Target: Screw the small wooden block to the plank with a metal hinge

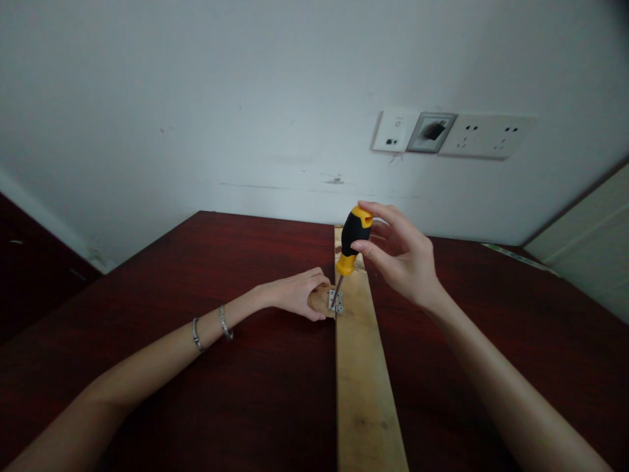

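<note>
I judge the step as applying the screwdriver [356,235] to the hinge [339,302] across wooden block [318,300] and plank [362,367], toward the tabletop's [255,252] far edge. Right hand [405,259]: pinching the screwdriver; left hand [297,294]: clasping the block. Next move calls for axial alignment

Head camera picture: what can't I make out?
Head view: tip of the screwdriver, too small to tell its shape.
Head view: marks on the metal plate, too small to identify.
Head view: left end of the wood block, behind the left hand.
Head view: near end of the long board, cut off by the bottom edge.
</note>
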Demonstrator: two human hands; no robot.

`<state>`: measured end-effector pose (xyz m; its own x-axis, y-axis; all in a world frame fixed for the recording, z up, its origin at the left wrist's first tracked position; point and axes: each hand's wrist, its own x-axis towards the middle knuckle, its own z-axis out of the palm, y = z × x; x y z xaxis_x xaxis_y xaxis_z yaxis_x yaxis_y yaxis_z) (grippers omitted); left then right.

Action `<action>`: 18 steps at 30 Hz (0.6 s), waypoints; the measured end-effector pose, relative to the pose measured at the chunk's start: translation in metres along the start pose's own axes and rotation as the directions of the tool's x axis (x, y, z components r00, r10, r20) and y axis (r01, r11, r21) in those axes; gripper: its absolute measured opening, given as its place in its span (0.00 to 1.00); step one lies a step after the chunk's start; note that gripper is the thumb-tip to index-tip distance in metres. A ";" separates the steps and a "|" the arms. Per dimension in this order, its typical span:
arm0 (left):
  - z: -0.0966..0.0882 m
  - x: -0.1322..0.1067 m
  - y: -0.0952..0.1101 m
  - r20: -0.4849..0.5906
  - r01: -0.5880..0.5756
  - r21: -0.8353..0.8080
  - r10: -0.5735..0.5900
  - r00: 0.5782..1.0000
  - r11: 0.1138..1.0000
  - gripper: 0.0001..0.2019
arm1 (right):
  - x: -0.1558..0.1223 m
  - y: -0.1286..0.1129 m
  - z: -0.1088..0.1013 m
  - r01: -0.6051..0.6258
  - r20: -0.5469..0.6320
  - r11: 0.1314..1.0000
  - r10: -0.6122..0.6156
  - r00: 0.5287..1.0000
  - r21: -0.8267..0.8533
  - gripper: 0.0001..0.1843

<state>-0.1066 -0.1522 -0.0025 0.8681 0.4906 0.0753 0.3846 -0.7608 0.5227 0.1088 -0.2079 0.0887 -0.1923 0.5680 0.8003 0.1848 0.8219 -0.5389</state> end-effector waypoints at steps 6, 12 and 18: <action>0.000 0.000 0.001 -0.003 0.000 0.007 0.000 1.000 1.000 0.31 | -0.002 0.002 0.000 -0.032 0.013 0.999 0.032 0.999 -0.030 0.28; 0.000 0.000 0.002 -0.002 0.032 0.010 -0.032 0.999 0.999 0.31 | -0.003 0.006 0.001 -0.007 0.023 0.995 0.009 1.000 -0.099 0.28; 0.001 0.000 0.001 -0.002 0.026 0.019 -0.025 1.000 0.999 0.32 | -0.004 0.006 0.002 0.012 0.039 0.993 -0.008 0.999 -0.118 0.29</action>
<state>-0.1056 -0.1529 -0.0030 0.8573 0.5108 0.0639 0.4127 -0.7562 0.5078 0.1089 -0.2051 0.0818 -0.2314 0.5627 0.7936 0.2946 0.8180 -0.4941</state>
